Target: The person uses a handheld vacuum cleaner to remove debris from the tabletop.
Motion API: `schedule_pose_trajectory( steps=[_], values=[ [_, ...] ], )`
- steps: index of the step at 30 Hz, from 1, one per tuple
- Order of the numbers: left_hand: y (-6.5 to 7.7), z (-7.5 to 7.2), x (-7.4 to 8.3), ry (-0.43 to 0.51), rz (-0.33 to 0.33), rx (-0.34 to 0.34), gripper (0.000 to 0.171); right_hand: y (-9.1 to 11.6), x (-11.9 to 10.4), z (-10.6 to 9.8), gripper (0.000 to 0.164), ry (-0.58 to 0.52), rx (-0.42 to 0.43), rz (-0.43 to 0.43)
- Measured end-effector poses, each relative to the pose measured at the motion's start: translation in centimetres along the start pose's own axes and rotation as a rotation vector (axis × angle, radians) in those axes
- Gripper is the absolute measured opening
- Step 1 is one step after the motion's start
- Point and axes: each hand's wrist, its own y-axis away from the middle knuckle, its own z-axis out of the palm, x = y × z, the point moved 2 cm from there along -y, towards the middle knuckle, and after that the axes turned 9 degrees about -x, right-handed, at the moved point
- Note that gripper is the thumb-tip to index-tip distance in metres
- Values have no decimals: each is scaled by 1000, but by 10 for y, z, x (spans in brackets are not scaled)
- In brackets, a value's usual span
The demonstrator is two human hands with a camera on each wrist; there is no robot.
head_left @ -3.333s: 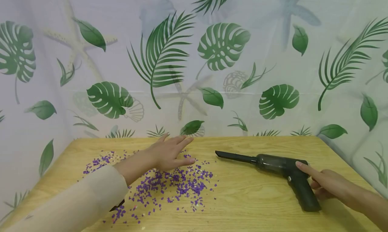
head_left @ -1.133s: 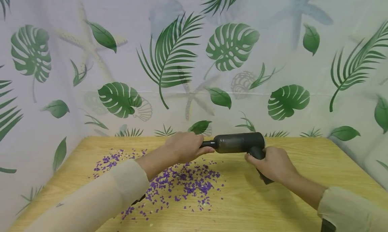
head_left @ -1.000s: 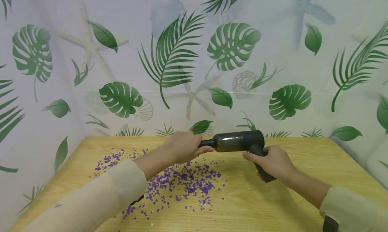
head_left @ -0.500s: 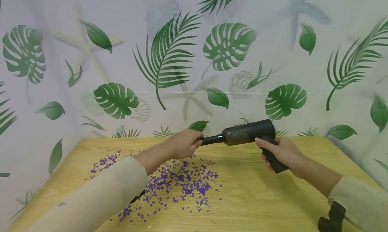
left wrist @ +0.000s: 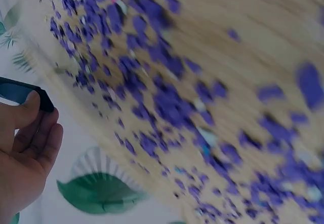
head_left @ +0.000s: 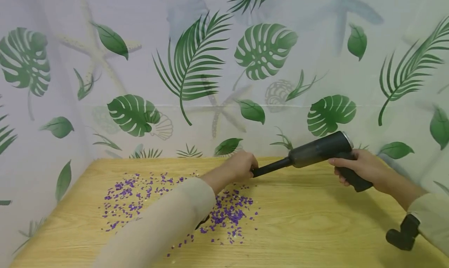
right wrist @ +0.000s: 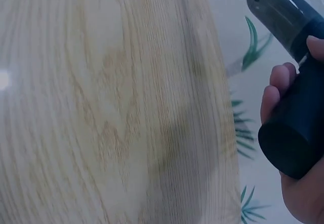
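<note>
A black handheld vacuum cleaner point(head_left: 317, 151) with a see-through dust cup is held above the table, its motor end higher than its nozzle. My right hand point(head_left: 370, 168) grips the handle, thumb along its top; the right wrist view shows fingers wrapped round that handle point(right wrist: 293, 122). My left hand point(head_left: 240, 166) pinches the tip of the long narrow nozzle point(head_left: 273, 167). In the left wrist view, thumb and fingers close on the slanted nozzle end point(left wrist: 45, 101). Purple paper bits point(head_left: 229, 213), with a few pale ones among them, lie scattered under and around my left forearm.
The wooden table point(head_left: 301, 233) ends at the back against a white cloth point(head_left: 280, 65) printed with green leaves. More purple bits point(head_left: 124, 190) spread over its left side. A black device point(head_left: 403, 233) sits at my right cuff.
The left hand, earlier spread over the bits, has taken the nozzle. The right hand has raised the vacuum from low over the table; lately both hands moved right as its back end tilted up.
</note>
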Motion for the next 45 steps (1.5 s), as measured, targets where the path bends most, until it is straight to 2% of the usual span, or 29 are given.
schedule_pose_trajectory(
  steps=[3,4,10,11,14,17,21,29,37,45],
  values=[
    [-8,5,11,-17,-9,-33,16,5,9,-7,29,11,17,20],
    [-14,11,9,-24,-2,-30,15,6,11,-8,29,12,25,28],
    [-17,23,10,-93,-31,-53,14,4,16,-3,37,74,35,28],
    [-13,20,13,-101,-48,-61,14,3,16,-2,38,78,36,25],
    [-14,23,12,-111,-64,-42,13,2,16,-1,39,61,35,28],
    [-15,22,16,-109,-36,-22,10,6,17,-4,38,42,44,48],
    [-10,19,13,-113,-6,-15,7,4,14,-2,40,67,51,49],
    [2,15,11,-154,-9,-109,9,-3,7,10,41,113,23,-4],
    [10,16,16,-168,2,-126,9,-4,10,9,34,150,-5,-21],
    [11,18,26,-164,28,-119,12,0,12,2,34,174,-45,-7]
  ],
)
